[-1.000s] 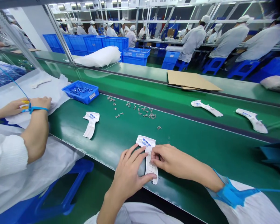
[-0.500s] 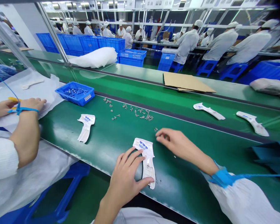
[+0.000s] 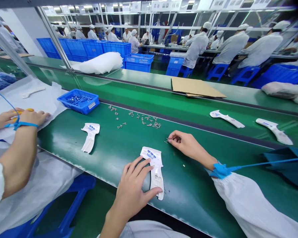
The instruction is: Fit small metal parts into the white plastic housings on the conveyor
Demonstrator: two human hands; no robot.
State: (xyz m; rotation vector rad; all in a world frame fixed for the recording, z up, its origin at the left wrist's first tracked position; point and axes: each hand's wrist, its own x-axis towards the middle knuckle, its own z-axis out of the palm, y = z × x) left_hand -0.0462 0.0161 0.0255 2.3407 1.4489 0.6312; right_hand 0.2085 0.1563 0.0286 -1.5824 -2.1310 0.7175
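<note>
In the head view a white plastic gun-shaped housing half with blue pieces at its wide end lies on the green work surface. My left hand holds it down, fingers apart on its left edge and thumb across the lower end. My right hand is closed in a pinch at a few tiny metal parts; what lies between the fingertips is too small to make out. Farther back are scattered small metal parts. Another housing half rests to the left.
A blue tray of small blue pieces stands behind on the left. Beside me a co-worker's hands are over white sheeting. Two white housing pieces lie on the belt, with cardboard beyond. A blue cord runs from my right wrist.
My right hand has shifted slightly up and its fingertips have closed down at the tiny metal parts. The two belt pieces have moved a little right. My left hand stays on the housing half.
</note>
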